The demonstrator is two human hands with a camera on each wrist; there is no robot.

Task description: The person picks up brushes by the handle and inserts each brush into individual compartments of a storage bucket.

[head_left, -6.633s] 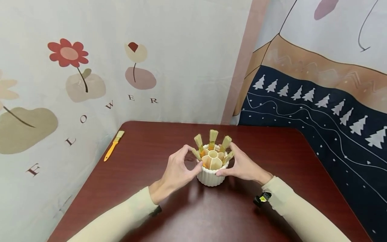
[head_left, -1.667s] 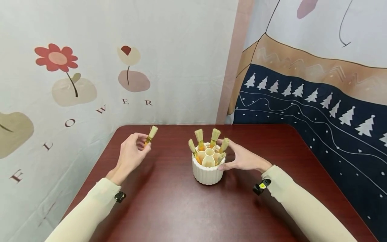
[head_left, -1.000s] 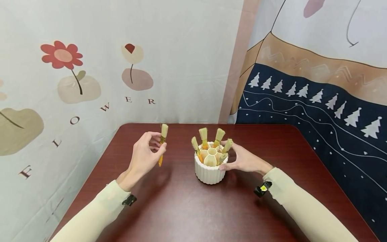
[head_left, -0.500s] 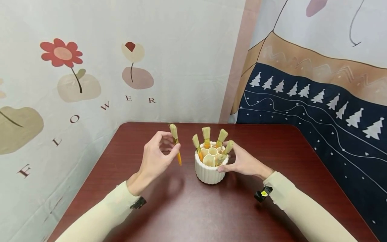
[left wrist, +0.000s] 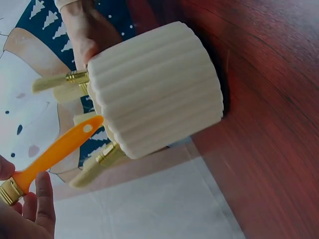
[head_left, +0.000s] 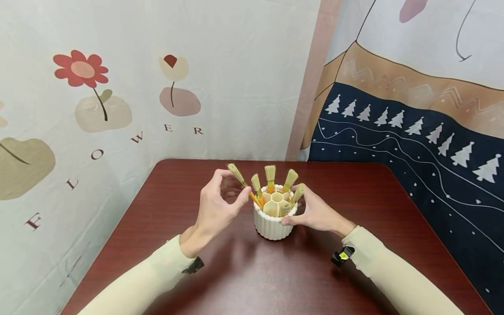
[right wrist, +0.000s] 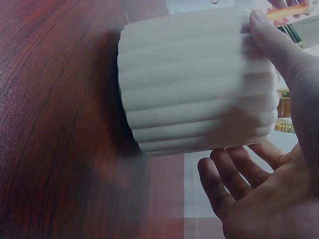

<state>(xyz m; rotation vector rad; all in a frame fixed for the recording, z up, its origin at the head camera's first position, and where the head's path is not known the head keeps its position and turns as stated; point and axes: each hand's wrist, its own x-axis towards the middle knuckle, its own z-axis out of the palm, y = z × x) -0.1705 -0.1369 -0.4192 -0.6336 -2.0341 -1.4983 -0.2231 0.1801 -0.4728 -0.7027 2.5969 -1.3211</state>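
My left hand (head_left: 216,208) pinches a paintbrush (head_left: 237,175) with pale bristles and an orange handle (left wrist: 60,148) by its metal collar. The brush slants, bristles up to the left, its handle end at the left rim of a white ribbed brush holder (head_left: 273,227). Whether that end touches the rim I cannot tell. Several similar brushes (head_left: 270,175) stand bristles-up in the holder's petal-shaped compartments around a round middle one; a front compartment shows bare. My right hand (head_left: 320,214) holds the holder's right side, thumb at the front rim (right wrist: 264,30), fingers behind.
The holder stands on a dark red-brown table (head_left: 275,280) with rounded far corners. Behind it hangs a pale cloth (head_left: 244,87) with flower prints; a navy cloth (head_left: 366,131) with white trees hangs to the right.
The brush that lay at the table's far left was picked up by my left hand, carried right and tilted toward the holder. My right hand stays on the holder; my left has left it.
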